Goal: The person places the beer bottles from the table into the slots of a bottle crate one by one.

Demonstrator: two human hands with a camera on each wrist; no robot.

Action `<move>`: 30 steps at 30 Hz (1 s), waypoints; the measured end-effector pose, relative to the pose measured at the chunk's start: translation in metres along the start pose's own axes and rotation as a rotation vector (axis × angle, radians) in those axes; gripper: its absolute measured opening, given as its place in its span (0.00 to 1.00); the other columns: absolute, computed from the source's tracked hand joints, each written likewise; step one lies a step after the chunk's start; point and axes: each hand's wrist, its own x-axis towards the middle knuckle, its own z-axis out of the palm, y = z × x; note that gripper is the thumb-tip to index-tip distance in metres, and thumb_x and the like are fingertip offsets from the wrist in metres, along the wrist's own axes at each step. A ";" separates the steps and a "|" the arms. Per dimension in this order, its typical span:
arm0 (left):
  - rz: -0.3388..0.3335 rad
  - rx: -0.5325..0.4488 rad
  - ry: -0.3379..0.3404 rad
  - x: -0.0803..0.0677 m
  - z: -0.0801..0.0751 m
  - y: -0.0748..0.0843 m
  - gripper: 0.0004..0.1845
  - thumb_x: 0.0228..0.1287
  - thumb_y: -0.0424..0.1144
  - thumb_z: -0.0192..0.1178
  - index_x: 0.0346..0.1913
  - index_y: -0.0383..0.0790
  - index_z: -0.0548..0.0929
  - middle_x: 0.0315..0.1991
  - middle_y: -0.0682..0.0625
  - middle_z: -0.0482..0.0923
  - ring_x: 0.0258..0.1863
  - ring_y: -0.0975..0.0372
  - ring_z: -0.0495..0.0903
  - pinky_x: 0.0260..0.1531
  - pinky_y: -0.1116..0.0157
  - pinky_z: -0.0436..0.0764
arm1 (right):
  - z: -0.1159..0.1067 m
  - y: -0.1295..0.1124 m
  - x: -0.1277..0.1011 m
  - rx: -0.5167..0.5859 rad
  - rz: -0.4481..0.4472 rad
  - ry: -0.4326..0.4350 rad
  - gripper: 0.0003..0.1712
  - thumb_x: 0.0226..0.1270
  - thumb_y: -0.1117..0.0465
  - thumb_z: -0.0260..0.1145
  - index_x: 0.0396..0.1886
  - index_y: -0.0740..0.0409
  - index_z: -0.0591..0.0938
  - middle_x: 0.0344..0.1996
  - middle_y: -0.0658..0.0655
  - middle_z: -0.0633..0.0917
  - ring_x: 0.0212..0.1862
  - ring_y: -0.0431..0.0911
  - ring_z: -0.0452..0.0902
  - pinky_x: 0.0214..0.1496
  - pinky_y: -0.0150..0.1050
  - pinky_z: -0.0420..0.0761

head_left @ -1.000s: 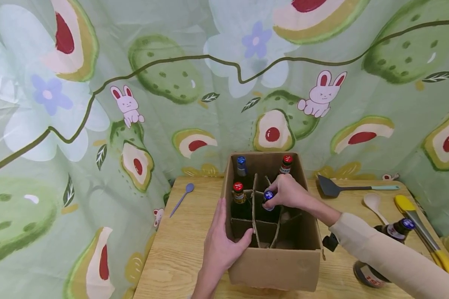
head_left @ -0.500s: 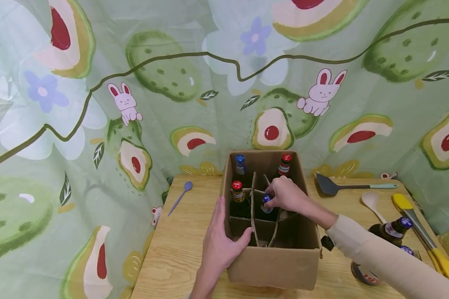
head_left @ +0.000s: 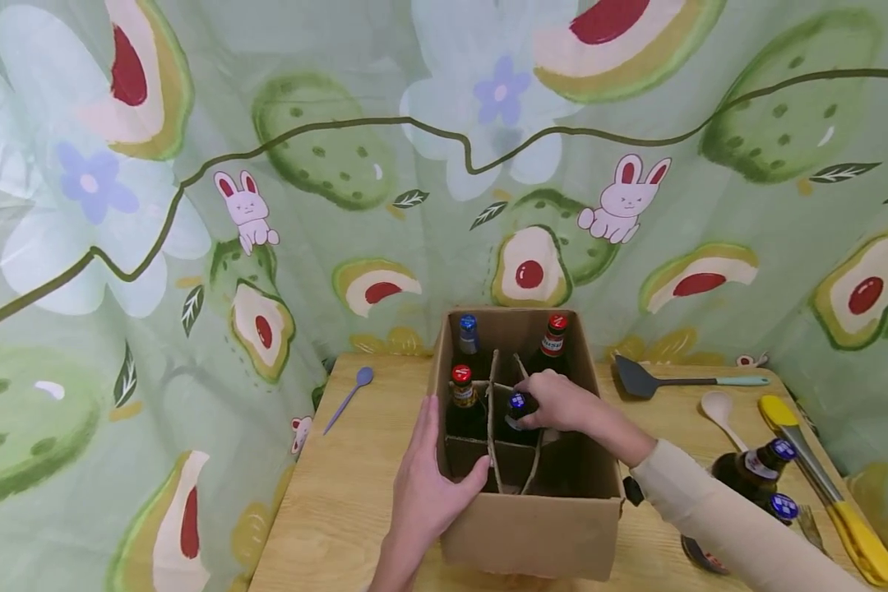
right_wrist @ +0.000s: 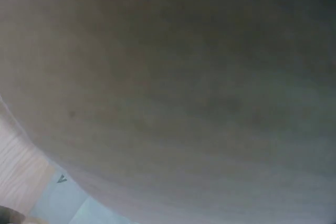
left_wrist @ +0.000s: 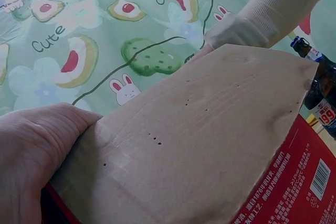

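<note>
An open cardboard box with cardboard dividers stands on the table. My left hand holds its near left corner, fingers along the outer left wall and thumb over the rim. My right hand reaches in from the right and pinches the neck of a blue-capped beer bottle, which stands in a middle compartment; its lower body is hidden. Other beer bottles fill nearby compartments: a blue-capped one at back left, a red-capped one at back right, and a red-capped one at middle left.
Brown beer bottles stand right of the box, partly behind the right sleeve. Further right lie a spatula, a pale ladle, yellow tongs and a fork. A blue spoon lies at left. A patterned curtain hangs behind.
My right hand has lowered the blue-capped bottle slightly deeper into its compartment. The left hand keeps its hold on the box. The head view has shifted a little.
</note>
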 end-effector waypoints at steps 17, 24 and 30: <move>-0.010 0.004 -0.011 0.000 -0.004 -0.003 0.57 0.58 0.63 0.72 0.85 0.49 0.55 0.84 0.52 0.51 0.79 0.48 0.60 0.69 0.38 0.69 | -0.025 -0.010 -0.037 0.184 -0.213 0.191 0.32 0.72 0.54 0.72 0.70 0.65 0.78 0.64 0.64 0.83 0.64 0.60 0.80 0.64 0.59 0.79; -0.002 -0.007 -0.006 -0.001 -0.002 -0.003 0.57 0.58 0.61 0.72 0.85 0.49 0.54 0.84 0.53 0.51 0.80 0.49 0.59 0.70 0.39 0.68 | -0.017 -0.002 -0.099 0.231 -0.121 0.478 0.28 0.73 0.59 0.71 0.70 0.56 0.79 0.66 0.57 0.82 0.66 0.52 0.79 0.67 0.37 0.78; -0.001 -0.020 0.000 -0.002 0.001 -0.002 0.57 0.58 0.61 0.73 0.85 0.48 0.55 0.84 0.54 0.50 0.80 0.50 0.58 0.69 0.38 0.69 | 0.024 0.019 -0.159 0.147 -0.037 0.865 0.25 0.67 0.71 0.73 0.63 0.60 0.84 0.67 0.61 0.80 0.65 0.27 0.72 0.61 0.15 0.65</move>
